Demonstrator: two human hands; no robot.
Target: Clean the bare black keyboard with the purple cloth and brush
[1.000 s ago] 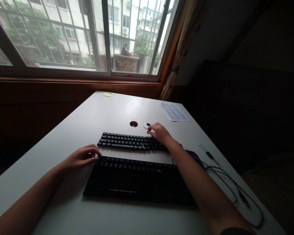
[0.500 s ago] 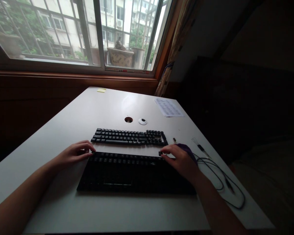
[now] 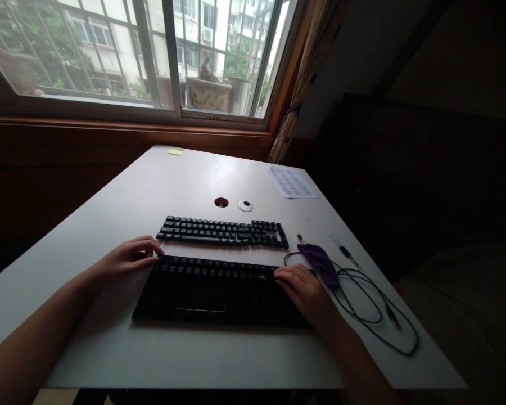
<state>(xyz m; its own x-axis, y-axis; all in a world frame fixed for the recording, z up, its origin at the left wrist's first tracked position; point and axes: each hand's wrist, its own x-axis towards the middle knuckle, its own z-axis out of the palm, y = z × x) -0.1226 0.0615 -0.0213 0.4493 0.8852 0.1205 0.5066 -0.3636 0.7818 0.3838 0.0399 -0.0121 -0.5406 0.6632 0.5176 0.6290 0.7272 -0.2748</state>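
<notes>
Along the near side of the white desk [image 3: 194, 360], you've got the black keyboard [image 3: 206, 298] flat, with a block of what look like loose keycaps [image 3: 202, 232] laid out just beyond it. Left hand [image 3: 138, 254]: thumb and index nearly together at the far left corner; can't tell if they pinch a cap or just the edge. Right hand [image 3: 301, 283]: fingers bunched, tips down on the far right part; whatever's under them is hidden, so can't tell if anything is pinched.

Risks: your own fingers cover the contact spot and the board is in deep shade, so a wrong slot is easy to miss. Any off-centre push could leave a cap crooked. If the left hand lets go, a sideways push may slide the board into the loose block and scramble it. The purple pouch [image 3: 319, 262] lies just beside your right hand, with the black cable [image 3: 391, 315] looping near that forearm; a wide swing could snag either.
</notes>
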